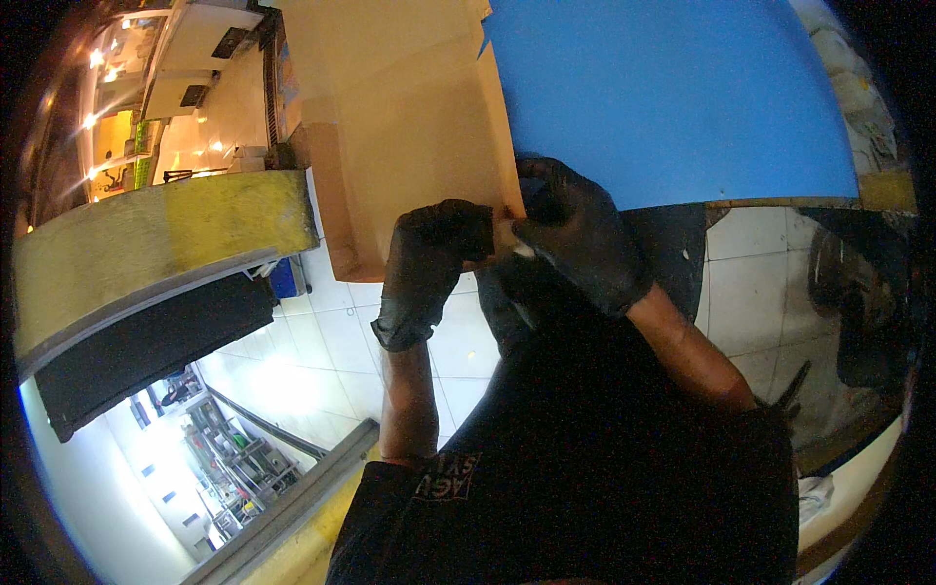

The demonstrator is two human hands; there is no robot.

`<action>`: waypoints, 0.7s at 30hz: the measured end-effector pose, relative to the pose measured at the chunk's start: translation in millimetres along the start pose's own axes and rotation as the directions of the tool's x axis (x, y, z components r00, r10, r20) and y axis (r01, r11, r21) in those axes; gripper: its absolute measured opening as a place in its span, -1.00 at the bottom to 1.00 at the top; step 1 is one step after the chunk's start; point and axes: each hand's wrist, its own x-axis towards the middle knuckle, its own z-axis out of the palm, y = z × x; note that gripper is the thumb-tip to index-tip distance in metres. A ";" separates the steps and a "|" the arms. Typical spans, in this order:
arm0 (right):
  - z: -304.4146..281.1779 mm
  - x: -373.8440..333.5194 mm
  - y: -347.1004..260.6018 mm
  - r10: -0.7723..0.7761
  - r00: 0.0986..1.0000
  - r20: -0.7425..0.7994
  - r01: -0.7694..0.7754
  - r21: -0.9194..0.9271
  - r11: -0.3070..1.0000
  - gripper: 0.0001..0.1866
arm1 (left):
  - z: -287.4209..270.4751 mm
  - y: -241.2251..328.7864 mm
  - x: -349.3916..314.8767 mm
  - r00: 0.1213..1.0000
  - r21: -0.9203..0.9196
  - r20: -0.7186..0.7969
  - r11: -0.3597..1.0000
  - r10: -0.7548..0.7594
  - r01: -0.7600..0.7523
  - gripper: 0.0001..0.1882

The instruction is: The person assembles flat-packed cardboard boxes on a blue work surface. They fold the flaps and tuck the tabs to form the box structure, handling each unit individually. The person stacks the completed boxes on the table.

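Observation:
A brown cardboard box point(409, 117), long and shallow with upturned edges, extends from my hands toward the far edge of the view. Both my hands wear black gloves and meet at its near right corner. My left hand point(429, 258) has its fingers closed on the near edge. On the right side edge, the fingers of my right hand point(590, 234) are bent round the cardboard, its thumb close to a small pale patch at the corner. The fingers partly hide that corner.
A blue tabletop point(673, 97) lies right of the box. To the left runs a yellow-topped ledge point(234, 210) with a dark panel beneath. White floor tiles point(336, 331) show below, and a dark chair-like shape point(868, 302) stands at the right.

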 end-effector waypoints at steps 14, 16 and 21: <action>10.6 3.4 1.3 0.078 0.991 -0.106 -0.063 0.136 0.989 -0.60 | 9.9 -8.8 3.1 0.998 -0.050 0.000 0.997 0.067 -0.067 -0.84; 11.4 3.1 0.7 0.071 0.991 -0.111 -0.053 0.155 0.986 -0.61 | 6.0 -3.6 4.5 0.999 -0.119 0.031 0.993 -0.018 0.021 -0.84; 13.6 2.0 3.1 0.045 0.993 -0.108 -0.026 0.169 0.985 -0.60 | 13.0 -9.9 3.9 0.986 0.009 -0.033 0.986 0.166 -0.166 -0.84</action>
